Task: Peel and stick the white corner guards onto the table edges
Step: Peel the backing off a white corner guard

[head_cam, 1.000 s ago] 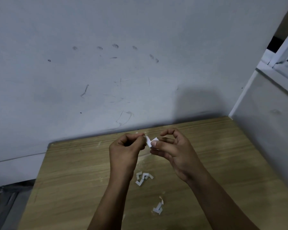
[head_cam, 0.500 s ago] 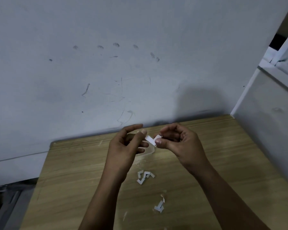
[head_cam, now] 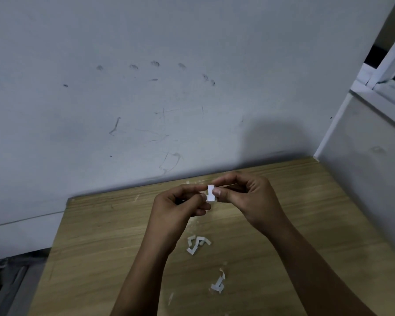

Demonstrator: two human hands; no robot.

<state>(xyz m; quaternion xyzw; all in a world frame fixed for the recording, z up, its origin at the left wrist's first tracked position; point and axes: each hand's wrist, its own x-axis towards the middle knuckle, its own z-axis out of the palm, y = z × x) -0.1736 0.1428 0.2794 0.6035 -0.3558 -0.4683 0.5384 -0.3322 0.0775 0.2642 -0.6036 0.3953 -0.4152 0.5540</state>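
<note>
Above the wooden table (head_cam: 100, 236), your left hand (head_cam: 178, 208) and right hand (head_cam: 249, 197) both pinching one white corner guard (head_cam: 210, 193), guard between your fingertips, clear of the tabletop.

Table (head_cam: 306, 224): light wood-grain top, matt, smooth, with pale smears near its far edge. Corner guard (head_cam: 210, 193) pinched between both hands: white, matt, looks like foam or soft plastic; which one cannot be told. Loose white pieces (head_cam: 197, 244) and a curled strip (head_cam: 219, 284) on the table: matt, paper-like. Wall (head_cam: 146, 99): painted, matt, scuffed with dark marks.
</note>
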